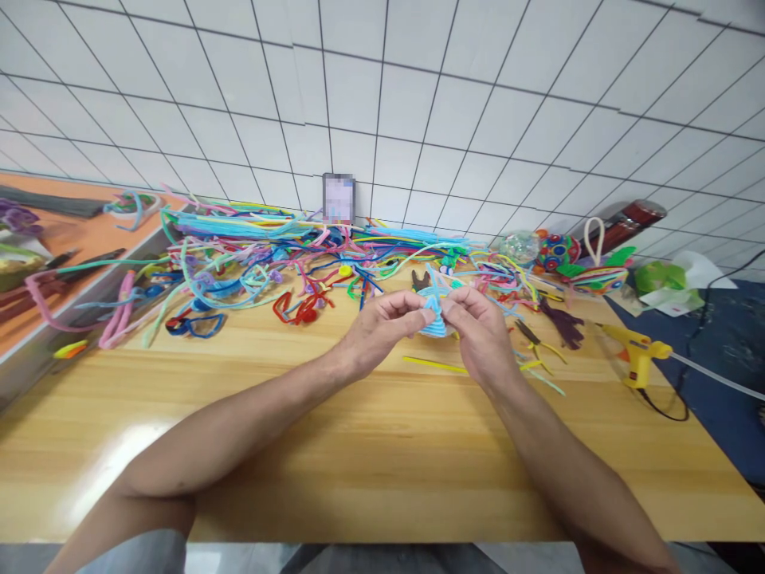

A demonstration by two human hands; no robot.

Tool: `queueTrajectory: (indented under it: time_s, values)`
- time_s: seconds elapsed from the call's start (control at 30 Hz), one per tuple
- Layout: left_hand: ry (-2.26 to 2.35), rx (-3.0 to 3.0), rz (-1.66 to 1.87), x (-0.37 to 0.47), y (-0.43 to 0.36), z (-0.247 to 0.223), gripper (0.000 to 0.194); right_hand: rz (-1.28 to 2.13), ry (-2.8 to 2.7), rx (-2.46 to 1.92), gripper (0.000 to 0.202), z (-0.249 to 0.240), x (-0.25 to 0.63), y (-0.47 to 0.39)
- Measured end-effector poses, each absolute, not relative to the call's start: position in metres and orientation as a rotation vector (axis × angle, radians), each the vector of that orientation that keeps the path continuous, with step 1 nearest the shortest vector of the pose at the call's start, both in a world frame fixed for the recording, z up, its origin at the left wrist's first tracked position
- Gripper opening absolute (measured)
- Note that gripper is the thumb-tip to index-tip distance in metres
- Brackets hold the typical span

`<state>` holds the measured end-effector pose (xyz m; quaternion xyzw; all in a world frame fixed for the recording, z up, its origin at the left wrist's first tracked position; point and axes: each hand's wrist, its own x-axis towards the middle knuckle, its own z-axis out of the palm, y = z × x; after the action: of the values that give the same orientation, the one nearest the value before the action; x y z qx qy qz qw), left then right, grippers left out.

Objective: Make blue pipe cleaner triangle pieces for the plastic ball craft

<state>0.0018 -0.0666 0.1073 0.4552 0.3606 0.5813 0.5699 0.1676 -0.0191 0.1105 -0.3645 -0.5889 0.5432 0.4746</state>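
A light blue, ribbed piece that looks made of pipe cleaners is held up between both hands over the wooden table. My left hand pinches its left side with thumb and fingers. On its right side my right hand grips it the same way. The fingertips nearly meet at its middle. Just below the hands a yellow pipe cleaner lies on the table. Yellow-handled pliers rest to the right of my right hand.
Tangled coloured pipe cleaners line the back of the table. A phone stands against the tiled wall. A yellow glue gun with a cord sits at the right edge. An orange-floored tray stands at left.
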Motion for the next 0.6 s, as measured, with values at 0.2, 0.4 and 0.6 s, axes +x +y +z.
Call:
queueTrajectory:
  time_s: [0.2,0.4,0.6]
  values:
    - [0.803,1.087,1.381,0.002,-0.069,0.112,0.031,1.15,-1.53,-0.86,0.017,0.11,0.17,-0.022]
    - [0.8,1.068,1.428,0.002,-0.068,0.111,0.036,0.959,-1.68,-0.916,0.013,0.111,0.173,-0.027]
    - [0.838,1.149,1.509,0.001,-0.067,0.105,0.035,0.72,-1.851,-0.848,0.014,0.119,0.173,-0.033]
